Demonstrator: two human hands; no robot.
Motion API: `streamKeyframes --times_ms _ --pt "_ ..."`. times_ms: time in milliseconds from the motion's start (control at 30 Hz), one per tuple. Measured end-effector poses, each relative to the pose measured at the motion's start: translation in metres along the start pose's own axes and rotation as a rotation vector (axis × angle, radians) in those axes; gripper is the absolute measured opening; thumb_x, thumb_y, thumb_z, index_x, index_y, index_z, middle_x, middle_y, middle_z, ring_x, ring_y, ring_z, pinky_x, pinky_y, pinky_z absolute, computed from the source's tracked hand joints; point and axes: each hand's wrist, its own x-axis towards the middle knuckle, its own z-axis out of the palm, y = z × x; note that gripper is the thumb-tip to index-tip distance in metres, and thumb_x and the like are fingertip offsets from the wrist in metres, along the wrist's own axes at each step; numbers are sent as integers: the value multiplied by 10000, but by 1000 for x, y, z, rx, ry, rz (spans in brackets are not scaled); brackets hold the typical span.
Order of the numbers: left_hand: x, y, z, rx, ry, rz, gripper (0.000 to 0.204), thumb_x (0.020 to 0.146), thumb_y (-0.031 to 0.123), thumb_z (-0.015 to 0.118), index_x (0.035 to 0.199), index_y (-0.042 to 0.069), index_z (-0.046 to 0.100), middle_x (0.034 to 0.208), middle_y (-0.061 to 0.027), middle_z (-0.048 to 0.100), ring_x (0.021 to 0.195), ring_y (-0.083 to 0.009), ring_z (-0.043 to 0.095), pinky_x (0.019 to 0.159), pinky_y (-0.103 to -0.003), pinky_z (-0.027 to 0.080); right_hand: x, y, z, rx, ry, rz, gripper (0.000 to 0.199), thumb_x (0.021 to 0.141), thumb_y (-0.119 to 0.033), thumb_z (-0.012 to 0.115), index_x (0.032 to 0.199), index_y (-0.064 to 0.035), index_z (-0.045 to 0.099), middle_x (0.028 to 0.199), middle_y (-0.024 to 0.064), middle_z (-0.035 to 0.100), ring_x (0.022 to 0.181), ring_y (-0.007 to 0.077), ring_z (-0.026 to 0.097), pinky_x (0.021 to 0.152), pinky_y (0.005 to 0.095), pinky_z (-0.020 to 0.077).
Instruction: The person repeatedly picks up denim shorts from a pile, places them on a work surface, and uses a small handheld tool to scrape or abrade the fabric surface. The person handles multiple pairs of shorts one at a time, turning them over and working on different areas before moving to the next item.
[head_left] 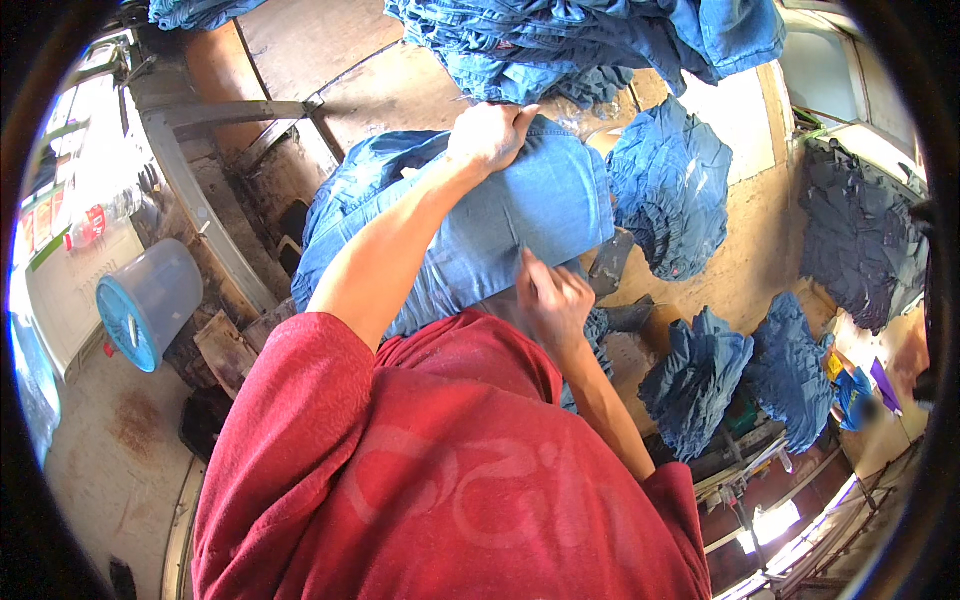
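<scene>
A light-blue denim garment (500, 225) lies spread in front of me, its lower edge close to my chest. My left hand (490, 138) is closed on its far edge, near a seam. Below the cloth's near edge, my right hand (556, 302) has its fingers curled in with the thumb side against the denim. Whatever those fingers may hold is too small or hidden to make out. Farther off lies a large heap of blue denim garments (560, 50), just past my left hand. To the right of the garment rests a bunched blue denim piece (672, 185).
Two more bunched denim pieces (697, 380) sit at the lower right, with a dark garment pile (862, 235) beyond. On the left are a clear bucket with a blue lid (150, 305) and a metal frame (205, 215). Wooden boards (385, 100) form the work surface.
</scene>
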Motion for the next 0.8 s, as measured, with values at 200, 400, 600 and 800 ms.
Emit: streamKeyframes --times_ms 200,400,600,800 --pt "-1 2 0 -43 -25 -34 579 1075 510 540 856 40 798 891 -247 754 878 -436 744 843 -513 592 3 3 10 123 121 17 233 841 -71 795 1071 -104 786 705 28 704 536 176 638 540 316 513" --pt "-1 5 -5 -41 -23 -41 612 1077 507 537 850 -5 784 927 -266 751 910 -448 738 878 -511 577 24 3 17 52 78 -6 202 838 -22 789 1032 -77 777 758 74 747 531 202 669 537 327 526" --pt "0 3 -5 -16 -31 -23 564 1081 515 512 915 74 821 869 -237 761 846 -431 758 827 -522 605 3 -7 -6 -1 -20 62 188 846 -30 795 1024 -87 776 722 75 735 545 202 682 537 327 530" --pt "-1 3 -4 -21 -31 -40 593 1077 514 526 853 42 805 848 -243 755 837 -434 754 829 -516 599 8 -3 3 142 89 88 156 852 -36 796 998 -83 771 728 71 739 571 197 703 547 323 538"
